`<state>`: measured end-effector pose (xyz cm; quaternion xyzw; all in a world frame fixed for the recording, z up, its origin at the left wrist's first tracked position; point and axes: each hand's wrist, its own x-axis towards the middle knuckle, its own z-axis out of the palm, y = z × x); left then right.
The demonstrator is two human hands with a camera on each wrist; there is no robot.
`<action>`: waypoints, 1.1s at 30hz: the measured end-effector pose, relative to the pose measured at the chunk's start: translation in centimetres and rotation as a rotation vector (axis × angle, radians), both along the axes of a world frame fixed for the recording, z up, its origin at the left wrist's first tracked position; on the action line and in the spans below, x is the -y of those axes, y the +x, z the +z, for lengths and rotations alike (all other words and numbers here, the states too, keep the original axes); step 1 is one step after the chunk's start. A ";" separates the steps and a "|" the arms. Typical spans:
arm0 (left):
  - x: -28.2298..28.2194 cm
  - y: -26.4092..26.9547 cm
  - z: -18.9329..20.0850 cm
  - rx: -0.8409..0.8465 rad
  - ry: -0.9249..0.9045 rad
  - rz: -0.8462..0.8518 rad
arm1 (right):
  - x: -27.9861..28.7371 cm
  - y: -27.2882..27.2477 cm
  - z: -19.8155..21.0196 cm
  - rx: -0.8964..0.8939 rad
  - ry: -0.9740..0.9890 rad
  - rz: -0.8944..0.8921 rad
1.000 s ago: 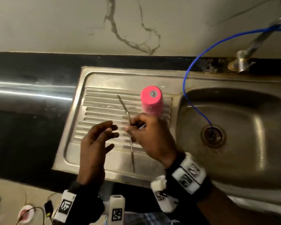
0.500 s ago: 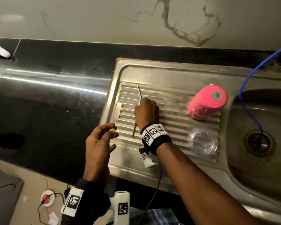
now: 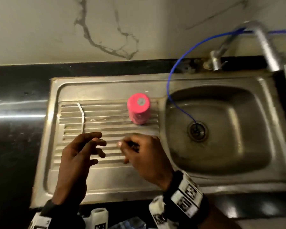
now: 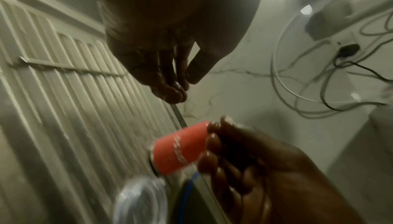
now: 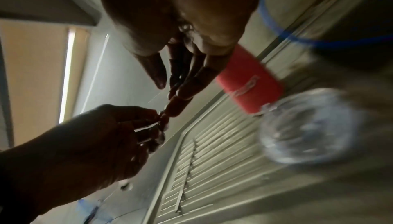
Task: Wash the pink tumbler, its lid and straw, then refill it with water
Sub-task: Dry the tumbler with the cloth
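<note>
The pink tumbler stands upside down at the right end of the ribbed drainboard. A bent metal straw lies free on the ribs at the far left. The clear lid lies flat on the drainboard next to the tumbler; in the head view my right hand hides it. My left hand hovers over the near ribs with its fingers spread and holds nothing. My right hand hangs just to its right, fingers loosely bent and empty. In the left wrist view the straw rests across the ribs.
The steel sink basin with its drain lies to the right. A thin blue tube runs from the wall down into the drain. The tap arches over the basin's far right corner. Black countertop lies to the left.
My right hand has let go of the straw on the left of the drainboard and pulled back to the middle, over the lid. The left hand stayed open.
</note>
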<state>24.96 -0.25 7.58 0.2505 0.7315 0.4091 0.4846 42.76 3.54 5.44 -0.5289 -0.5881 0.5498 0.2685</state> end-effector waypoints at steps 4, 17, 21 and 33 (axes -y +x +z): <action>-2.0 8.5 0.0 0.061 0.028 -0.234 | 1.1 10.9 -0.4 0.100 -0.103 -0.222; -8.8 39.7 -3.5 -0.119 0.174 -1.089 | 2.8 40.6 -1.8 0.496 0.013 -0.815; -10.5 47.8 -3.1 -0.252 0.275 -1.309 | 4.9 46.2 -1.4 0.607 0.008 -0.898; -8.3 62.7 -5.9 -0.728 0.211 -1.694 | 7.6 50.9 -4.5 0.680 -0.169 -0.750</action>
